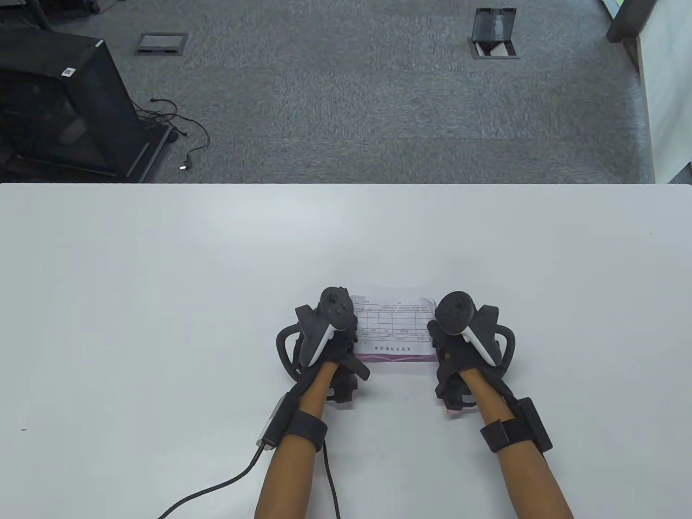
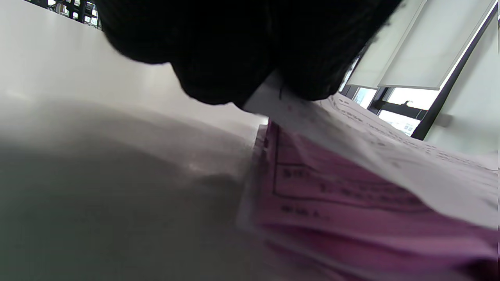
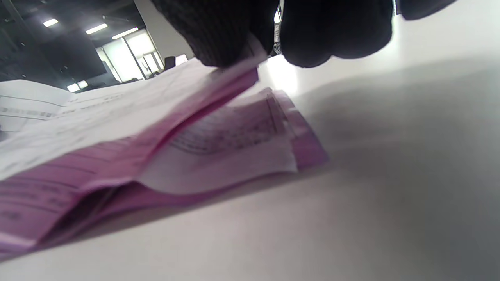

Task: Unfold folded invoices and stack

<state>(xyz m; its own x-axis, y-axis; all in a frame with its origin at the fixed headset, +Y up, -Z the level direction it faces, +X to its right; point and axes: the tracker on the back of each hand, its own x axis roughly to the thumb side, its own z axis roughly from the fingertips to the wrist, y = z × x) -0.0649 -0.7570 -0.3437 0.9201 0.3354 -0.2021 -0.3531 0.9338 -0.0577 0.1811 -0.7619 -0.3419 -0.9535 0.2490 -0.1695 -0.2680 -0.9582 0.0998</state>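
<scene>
A small pile of folded invoices [image 1: 393, 330], white with a printed table on top and pink sheets beneath, lies on the white table [image 1: 162, 281] near its front edge. My left hand [image 1: 346, 346] pinches the left edge of the top white sheet; in the left wrist view its fingers [image 2: 218, 58] lift that sheet [image 2: 390, 156] off the pink sheets [image 2: 351, 210]. My right hand [image 1: 440, 346] pinches the right edge; in the right wrist view its fingers [image 3: 222, 35] hold the top flap [image 3: 136, 113] raised above the folded pink pile [image 3: 234, 156].
The table's far edge [image 1: 346, 185] borders grey carpet. A black case [image 1: 59, 108] with cables stands on the floor at the far left. Floor sockets [image 1: 492, 32] lie farther back. A cable [image 1: 216, 486] trails from my left wrist across the table.
</scene>
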